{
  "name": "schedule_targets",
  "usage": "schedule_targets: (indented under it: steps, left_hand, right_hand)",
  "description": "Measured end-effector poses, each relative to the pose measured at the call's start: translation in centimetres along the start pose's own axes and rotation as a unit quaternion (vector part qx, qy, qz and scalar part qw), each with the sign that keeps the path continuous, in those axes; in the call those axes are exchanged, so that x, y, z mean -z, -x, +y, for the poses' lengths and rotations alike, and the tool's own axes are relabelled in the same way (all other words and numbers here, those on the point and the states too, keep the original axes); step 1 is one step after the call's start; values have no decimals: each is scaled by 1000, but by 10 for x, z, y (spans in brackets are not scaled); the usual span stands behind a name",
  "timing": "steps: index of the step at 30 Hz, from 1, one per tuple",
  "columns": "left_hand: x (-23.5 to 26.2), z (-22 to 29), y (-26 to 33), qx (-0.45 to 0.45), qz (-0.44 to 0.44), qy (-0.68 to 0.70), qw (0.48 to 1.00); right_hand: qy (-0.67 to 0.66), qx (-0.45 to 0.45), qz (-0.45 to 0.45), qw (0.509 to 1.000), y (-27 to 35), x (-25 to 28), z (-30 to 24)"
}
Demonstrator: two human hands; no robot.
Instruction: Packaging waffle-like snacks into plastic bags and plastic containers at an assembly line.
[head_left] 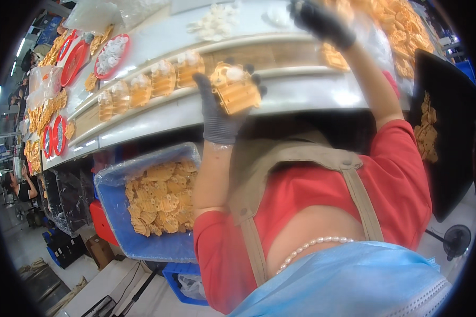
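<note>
We see our left hand [219,113] in a dark grey glove, its fingers [202,84] wrapped round an orange plastic part [236,90] with a white piece on top; the part is held above the near edge of the white surface [301,92], centre of view. Our right hand [320,22], in a black glove, is stretched to the far right over a heap of orange parts [402,31] on the surface. It's blurred, so we cannot tell how far those fingers are open or whether they have hold of anything.

On the belt strip along the surface, left of the held part, there is a row of orange parts with white tops [143,87], spaced apart. Far left: red trays [74,61], one with white pieces [111,54]. More white pieces [214,24] lie at far centre. Below the surface, near left, a blue bin [143,243] lined with clear plastic holds flat orange pieces [161,203]. At right a black tray [449,105] carries a few orange pieces [426,132]. Another person [16,187] sits far left, well apart from us.
</note>
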State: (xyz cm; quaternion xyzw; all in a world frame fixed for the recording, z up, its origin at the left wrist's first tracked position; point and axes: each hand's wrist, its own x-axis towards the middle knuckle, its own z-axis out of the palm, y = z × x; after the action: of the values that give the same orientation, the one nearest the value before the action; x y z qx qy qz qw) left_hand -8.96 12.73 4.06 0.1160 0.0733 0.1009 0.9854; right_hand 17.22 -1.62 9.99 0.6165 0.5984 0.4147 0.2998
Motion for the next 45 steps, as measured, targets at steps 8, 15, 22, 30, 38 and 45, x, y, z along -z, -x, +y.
schedule_targets:
  steps: [8, 15, 22, 30, 38, 45]
  left_hand:
    - [3, -24, -12, 46, -3, 40, 998]
    - [14, -35, -20, 73, -62, 62, 993]
    - [8, -47, -21, 92, -48, 68, 992]
    - [13, -44, -20, 83, -23, 91, 992]
    - [13, -50, -21, 52, -45, 27, 997]
    - [4, -55, -17, 48, -25, 3, 999]
  right_hand:
    - [363, 43, -90, 926, 92, -53, -29]
    - [515, 82, -94, 848, 135, -64, -36]
    - [-710, -313, 126, 619, 128, -96, -31]
    - [-917, -304, 115, -233, 117, -69, -28]
    - [-925, -327, 137, -136, 148, -49, -42]
    - [-912, -355, 126, -161, 165, -45, -42]
